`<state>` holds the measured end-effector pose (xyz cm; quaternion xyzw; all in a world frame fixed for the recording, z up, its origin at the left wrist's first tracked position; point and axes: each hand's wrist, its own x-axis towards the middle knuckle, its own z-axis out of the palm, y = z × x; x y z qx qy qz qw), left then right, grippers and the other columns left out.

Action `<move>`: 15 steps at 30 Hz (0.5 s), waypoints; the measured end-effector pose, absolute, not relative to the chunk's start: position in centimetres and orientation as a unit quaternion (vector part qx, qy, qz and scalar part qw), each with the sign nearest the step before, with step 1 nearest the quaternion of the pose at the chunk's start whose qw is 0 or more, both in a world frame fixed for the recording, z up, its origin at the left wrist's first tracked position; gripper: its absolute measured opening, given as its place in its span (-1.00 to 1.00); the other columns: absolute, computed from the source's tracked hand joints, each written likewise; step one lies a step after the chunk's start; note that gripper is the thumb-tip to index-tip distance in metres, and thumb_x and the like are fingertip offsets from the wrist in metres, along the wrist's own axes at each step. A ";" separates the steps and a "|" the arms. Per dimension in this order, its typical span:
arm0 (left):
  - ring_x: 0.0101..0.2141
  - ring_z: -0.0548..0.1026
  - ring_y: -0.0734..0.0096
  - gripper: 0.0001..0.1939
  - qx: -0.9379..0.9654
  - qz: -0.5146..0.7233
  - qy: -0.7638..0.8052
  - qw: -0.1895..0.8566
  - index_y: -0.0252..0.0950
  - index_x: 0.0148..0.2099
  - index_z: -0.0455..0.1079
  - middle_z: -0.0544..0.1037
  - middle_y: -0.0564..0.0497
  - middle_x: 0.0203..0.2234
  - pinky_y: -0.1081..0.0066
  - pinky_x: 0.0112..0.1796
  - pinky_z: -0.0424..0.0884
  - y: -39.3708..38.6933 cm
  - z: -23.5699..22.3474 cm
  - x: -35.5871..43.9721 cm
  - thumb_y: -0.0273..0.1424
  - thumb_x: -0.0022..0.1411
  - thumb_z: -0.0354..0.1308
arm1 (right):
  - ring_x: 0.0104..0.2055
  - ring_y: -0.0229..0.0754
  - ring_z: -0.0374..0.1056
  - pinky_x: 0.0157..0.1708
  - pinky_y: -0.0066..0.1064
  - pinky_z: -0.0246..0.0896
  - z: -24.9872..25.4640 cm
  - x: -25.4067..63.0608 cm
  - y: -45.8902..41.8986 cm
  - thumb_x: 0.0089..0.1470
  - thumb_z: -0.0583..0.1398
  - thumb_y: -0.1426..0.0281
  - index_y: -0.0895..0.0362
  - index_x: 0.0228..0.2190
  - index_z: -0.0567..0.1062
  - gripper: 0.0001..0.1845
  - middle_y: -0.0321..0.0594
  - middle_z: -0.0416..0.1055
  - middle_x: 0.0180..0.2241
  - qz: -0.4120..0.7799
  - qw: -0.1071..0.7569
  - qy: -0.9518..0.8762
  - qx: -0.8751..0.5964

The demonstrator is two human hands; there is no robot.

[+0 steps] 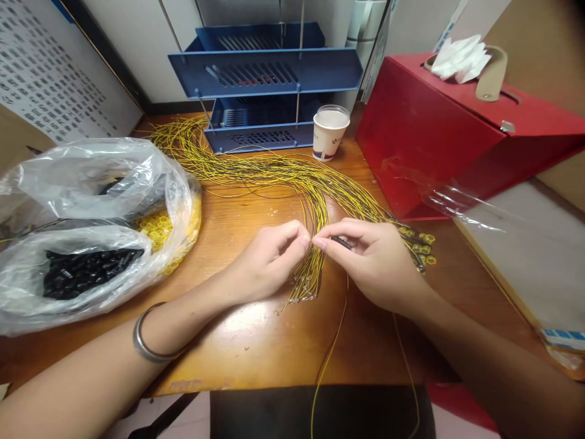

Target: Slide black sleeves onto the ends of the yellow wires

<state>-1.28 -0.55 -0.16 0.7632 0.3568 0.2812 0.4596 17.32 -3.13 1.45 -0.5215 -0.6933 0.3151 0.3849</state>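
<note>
My left hand (276, 259) is closed in a pinch, its fingertips meeting those of my right hand over a bundle of thin yellow wires (315, 201). What the left fingertips grip is too small to make out. A small black tube (340, 242) shows between the fingers of my right hand (377, 259), which is closed around it. From below that hand a loose yellow wire (336, 341) loops down past the table edge. The bundle's near ends, with tiny metal tips (304, 289), lie under my hands. Yellow ring-like pieces (425, 247) sit at the ends to the right.
At left are plastic bags (176, 183) with black pieces (91, 271) and yellow rings (158, 231). A blue tiered tray (269, 73) stands behind, beside a paper cup (329, 134). A red box (457, 134) with tissue occupies the right side of the wooden table (219, 360).
</note>
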 end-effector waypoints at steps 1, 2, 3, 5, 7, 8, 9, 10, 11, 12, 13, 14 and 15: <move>-0.55 0.23 0.56 -0.66 0.761 0.281 0.355 0.465 -0.30 -0.40 0.16 0.29 0.12 -0.58 0.51 -0.48 0.20 -0.5 -0.2 -1.3 -0.24 0.41 -0.09 | -0.49 -0.32 0.30 -0.48 -0.46 0.14 1.5 17.3 -3.1 0.08 0.25 0.42 0.13 -0.41 0.61 -0.89 -0.28 0.53 -0.44 0.315 0.383 -0.694 -0.522; -0.55 0.23 0.56 -0.65 0.758 0.282 0.354 0.470 -0.30 -0.41 0.16 0.28 0.12 -0.59 0.50 -0.48 0.19 -0.5 -0.2 -1.3 -0.23 0.41 -0.09 | -0.48 -0.32 0.30 -0.48 -0.46 0.14 1.5 17.3 -3.2 0.08 0.25 0.42 0.13 -0.41 0.61 -0.89 -0.28 0.53 -0.44 0.315 0.381 -0.695 -0.522; -0.55 0.23 0.56 -0.64 0.755 0.283 0.354 0.474 -0.30 -0.42 0.15 0.26 0.12 -0.60 0.50 -0.49 0.19 -0.5 -0.2 -1.3 -0.23 0.41 -0.10 | -0.47 -0.31 0.31 -0.48 -0.46 0.14 1.5 17.3 -3.2 0.09 0.24 0.42 0.13 -0.41 0.61 -0.89 -0.28 0.52 -0.44 0.316 0.379 -0.696 -0.522; -0.56 0.22 0.56 -0.62 0.747 0.285 0.354 0.484 -0.29 -0.45 0.14 0.24 0.13 -0.61 0.49 -0.49 0.19 -0.5 -0.3 -1.2 -0.22 0.41 -0.10 | -0.46 -0.30 0.32 -0.48 -0.45 0.14 1.5 17.3 -3.3 0.10 0.24 0.42 0.13 -0.41 0.61 -0.88 -0.27 0.52 -0.43 0.318 0.374 -0.699 -0.520; -0.58 0.21 0.56 -0.60 0.737 0.289 0.351 0.499 -0.29 -0.47 0.13 0.23 0.13 -0.63 0.49 -0.50 0.18 -0.5 -0.4 -1.2 -0.22 0.42 -0.10 | -0.47 -0.31 0.31 -0.48 -0.45 0.13 1.4 17.3 -3.4 0.10 0.23 0.41 0.13 -0.41 0.60 -0.88 -0.27 0.52 -0.43 0.315 0.372 -0.703 -0.518; -0.58 0.22 0.57 -0.58 0.731 0.291 0.348 0.509 -0.29 -0.48 0.13 0.23 0.13 -0.64 0.49 -0.50 0.19 -0.5 -0.4 -1.2 -0.22 0.42 -0.10 | -0.48 -0.32 0.29 -0.49 -0.45 0.12 1.4 17.3 -3.4 0.11 0.23 0.41 0.13 -0.41 0.60 -0.87 -0.27 0.51 -0.44 0.312 0.371 -0.706 -0.517; -0.59 0.22 0.57 -0.57 0.726 0.294 0.345 0.518 -0.29 -0.49 0.14 0.23 0.13 -0.64 0.49 -0.50 0.19 -0.5 -0.5 -1.2 -0.22 0.42 -0.10 | -0.50 -0.33 0.27 -0.49 -0.45 0.11 1.4 17.3 -3.4 0.11 0.23 0.41 0.13 -0.41 0.60 -0.87 -0.28 0.50 -0.44 0.308 0.370 -0.709 -0.516; -0.59 0.23 0.57 -0.56 0.720 0.296 0.342 0.526 -0.30 -0.50 0.15 0.24 0.13 -0.65 0.49 -0.50 0.20 -0.5 -0.5 -1.2 -0.22 0.42 -0.11 | -0.51 -0.33 0.25 -0.50 -0.45 0.10 1.4 17.3 -3.4 0.11 0.23 0.40 0.13 -0.41 0.60 -0.87 -0.29 0.50 -0.45 0.304 0.369 -0.711 -0.516; -0.60 0.24 0.57 -0.55 0.717 0.298 0.341 0.530 -0.30 -0.51 0.15 0.25 0.13 -0.66 0.49 -0.49 0.21 -0.6 -0.5 -1.1 -0.21 0.42 -0.11 | -0.51 -0.34 0.25 -0.50 -0.45 0.10 1.4 17.3 -3.4 0.11 0.23 0.41 0.13 -0.41 0.60 -0.87 -0.29 0.49 -0.45 0.300 0.369 -0.713 -0.515; -0.60 0.24 0.57 -0.54 0.715 0.300 0.342 0.530 -0.30 -0.52 0.16 0.25 0.13 -0.67 0.49 -0.49 0.22 -0.6 -0.4 -1.1 -0.21 0.42 -0.11 | -0.51 -0.34 0.25 -0.50 -0.45 0.10 1.4 17.3 -3.4 0.11 0.23 0.41 0.13 -0.41 0.60 -0.87 -0.28 0.50 -0.45 0.298 0.369 -0.714 -0.515; -0.61 0.25 0.58 -0.52 0.715 0.303 0.345 0.527 -0.31 -0.54 0.16 0.25 0.13 -0.69 0.50 -0.50 0.23 -0.6 -0.4 -1.0 -0.22 0.43 -0.12 | -0.50 -0.33 0.26 -0.50 -0.45 0.10 1.4 17.3 -3.3 0.11 0.22 0.41 0.13 -0.41 0.60 -0.87 -0.28 0.50 -0.44 0.297 0.370 -0.713 -0.516; -0.62 0.25 0.59 -0.50 0.715 0.307 0.351 0.520 -0.31 -0.56 0.17 0.25 0.13 -0.70 0.51 -0.50 0.23 -0.6 -0.3 -1.0 -0.22 0.43 -0.12 | -0.50 -0.33 0.27 -0.50 -0.45 0.11 1.4 17.3 -3.3 0.11 0.22 0.41 0.13 -0.41 0.60 -0.87 -0.28 0.51 -0.44 0.297 0.372 -0.711 -0.517; -0.63 0.25 0.60 -0.49 0.717 0.312 0.359 0.510 -0.31 -0.57 0.17 0.26 0.13 -0.71 0.52 -0.51 0.23 -0.5 -0.3 -1.0 -0.22 0.43 -0.12 | -0.49 -0.32 0.28 -0.50 -0.45 0.11 1.4 17.3 -3.3 0.11 0.22 0.41 0.13 -0.41 0.60 -0.87 -0.27 0.51 -0.43 0.298 0.375 -0.708 -0.519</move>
